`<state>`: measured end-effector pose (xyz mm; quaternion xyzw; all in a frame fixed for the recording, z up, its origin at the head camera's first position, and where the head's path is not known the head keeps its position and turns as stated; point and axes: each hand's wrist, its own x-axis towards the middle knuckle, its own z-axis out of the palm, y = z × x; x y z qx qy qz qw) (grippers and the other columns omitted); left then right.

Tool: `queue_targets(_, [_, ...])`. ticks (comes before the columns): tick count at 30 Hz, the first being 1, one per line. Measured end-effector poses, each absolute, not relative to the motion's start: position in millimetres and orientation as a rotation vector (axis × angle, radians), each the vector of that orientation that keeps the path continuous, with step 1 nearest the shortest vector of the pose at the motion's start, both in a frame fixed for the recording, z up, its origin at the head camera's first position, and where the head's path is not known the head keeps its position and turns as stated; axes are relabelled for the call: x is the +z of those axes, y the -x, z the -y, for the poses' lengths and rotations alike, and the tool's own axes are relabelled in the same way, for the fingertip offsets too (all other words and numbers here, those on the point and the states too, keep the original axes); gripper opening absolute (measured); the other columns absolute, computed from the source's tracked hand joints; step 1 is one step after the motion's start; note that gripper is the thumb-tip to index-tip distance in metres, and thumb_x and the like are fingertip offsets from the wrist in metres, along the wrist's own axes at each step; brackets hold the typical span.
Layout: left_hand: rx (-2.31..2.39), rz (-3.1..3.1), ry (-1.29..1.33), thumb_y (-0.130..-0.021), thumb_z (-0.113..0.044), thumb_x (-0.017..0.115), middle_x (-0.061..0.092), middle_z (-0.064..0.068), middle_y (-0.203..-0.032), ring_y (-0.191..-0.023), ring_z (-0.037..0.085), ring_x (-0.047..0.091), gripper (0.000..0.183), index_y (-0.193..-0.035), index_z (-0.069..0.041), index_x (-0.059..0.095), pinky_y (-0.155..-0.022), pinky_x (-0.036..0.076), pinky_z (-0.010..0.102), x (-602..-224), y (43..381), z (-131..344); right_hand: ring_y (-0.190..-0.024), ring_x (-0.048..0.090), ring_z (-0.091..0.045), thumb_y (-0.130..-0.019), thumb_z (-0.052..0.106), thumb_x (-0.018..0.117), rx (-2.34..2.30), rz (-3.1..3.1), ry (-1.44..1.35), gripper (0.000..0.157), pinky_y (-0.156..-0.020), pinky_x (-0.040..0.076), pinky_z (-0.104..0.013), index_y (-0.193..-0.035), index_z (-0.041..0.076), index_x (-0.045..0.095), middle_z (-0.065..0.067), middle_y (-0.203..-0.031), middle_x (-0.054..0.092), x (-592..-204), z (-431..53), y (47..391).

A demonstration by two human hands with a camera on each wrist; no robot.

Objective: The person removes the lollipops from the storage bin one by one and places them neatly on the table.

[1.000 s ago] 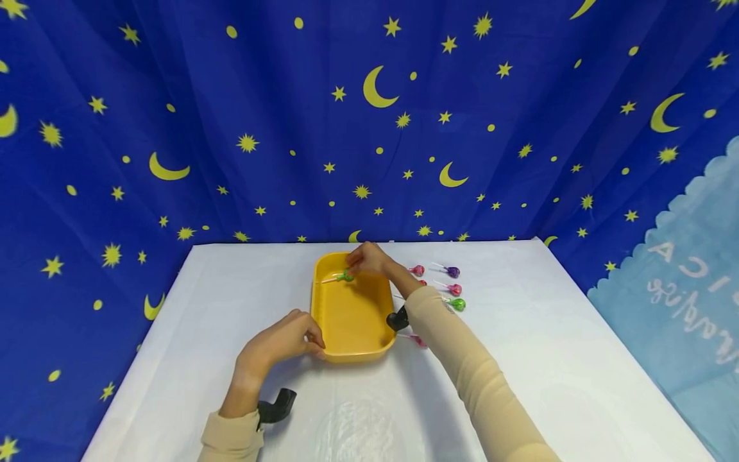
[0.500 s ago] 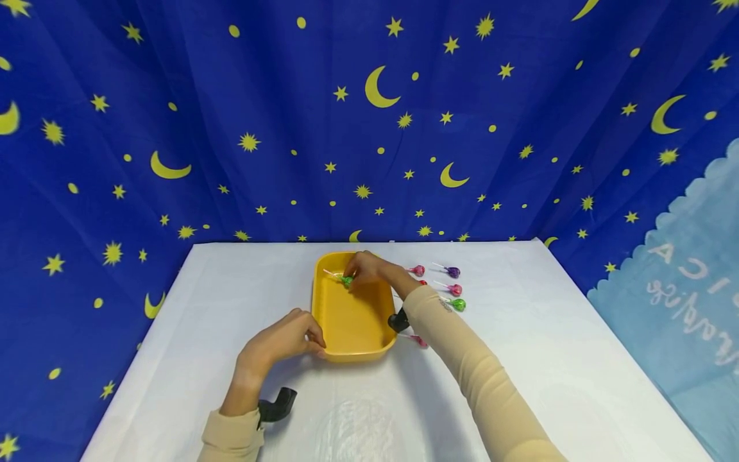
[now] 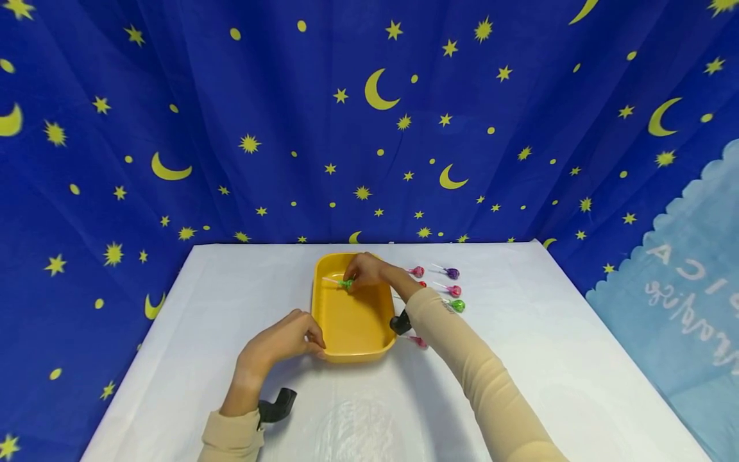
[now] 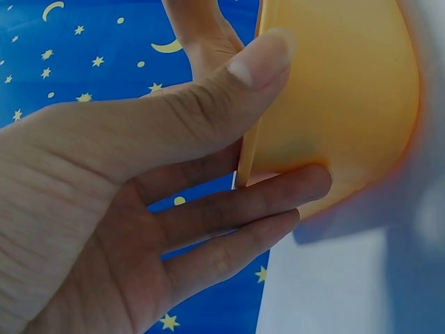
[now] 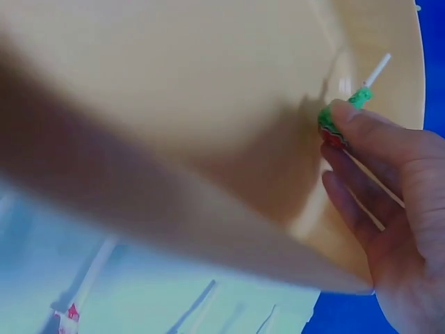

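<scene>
A yellow plastic tray (image 3: 352, 356) lies on the white table. My left hand (image 3: 287, 339) grips its near left corner; in the left wrist view the thumb (image 4: 261, 62) lies on one side of the tray wall (image 4: 348, 90) and fingers on the other. Inside the far end of the tray, my right hand (image 3: 366, 271) pinches a green-wrapped lollipop (image 3: 346, 284) by its candy head, its white stick pointing left. The right wrist view shows that lollipop (image 5: 345, 115) between thumb and fingers, with some red on the wrapper.
Right of the tray lie several lollipops: a purple one (image 3: 453, 273), a pink one (image 3: 455, 290), a green one (image 3: 457, 305) and another pink one (image 3: 419, 342), partly behind the right sleeve (image 3: 462, 366). A blue star-patterned curtain (image 3: 288, 128) hangs behind the table (image 3: 254, 276).
My right hand has shifted slightly toward me inside the tray, and the green lollipop's stick has swung in its grip. The left hand stays at the tray corner.
</scene>
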<state>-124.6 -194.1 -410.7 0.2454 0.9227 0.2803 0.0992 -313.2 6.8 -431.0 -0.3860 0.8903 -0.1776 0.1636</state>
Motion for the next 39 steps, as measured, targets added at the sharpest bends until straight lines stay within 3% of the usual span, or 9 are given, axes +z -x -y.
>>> queue_targets(8, [0.824,-2.737,-0.745,-0.077,-0.019,0.082,0.066,-0.017,-0.069,-0.069,0.004,0.052,0.008,-0.072,-0.021,0.076,-0.068,0.045,0.024,-411.0,124.6,193.9,-0.090,0.071,-0.019,-0.079,0.003,0.079,-0.676,-2.516,1.132,0.021,-0.078,0.054,-0.020,-0.099,0.000,0.076,-0.012,-0.099,0.075,-425.5,-13.3,310.7])
queue_targets(26, [0.822,-2.751,-0.697,-0.077,-0.023,0.081,0.065,-0.018,-0.070,-0.076,0.011,0.054,0.009,-0.071,-0.024,0.075,-0.076,0.044,0.031,-410.9,121.6,195.0,-0.090,0.071,-0.018,-0.080,-0.004,0.074,-0.867,-2.491,1.071,0.022,-0.083,0.054,-0.023,-0.102,0.000,0.075,-0.012,-0.099,0.075,-411.3,-18.2,299.3])
queue_targets(39, [0.824,-2.740,-0.719,-0.078,-0.023,0.081,0.066,-0.017,-0.070,-0.074,0.010,0.052,0.008,-0.072,-0.023,0.076,-0.072,0.043,0.029,-410.9,123.1,195.5,-0.086,0.067,-0.014,-0.081,-0.003,0.074,-0.981,-2.475,1.039,0.022,-0.079,0.055,-0.023,-0.103,0.000,0.075,-0.012,-0.098,0.074,-406.9,-37.4,294.4])
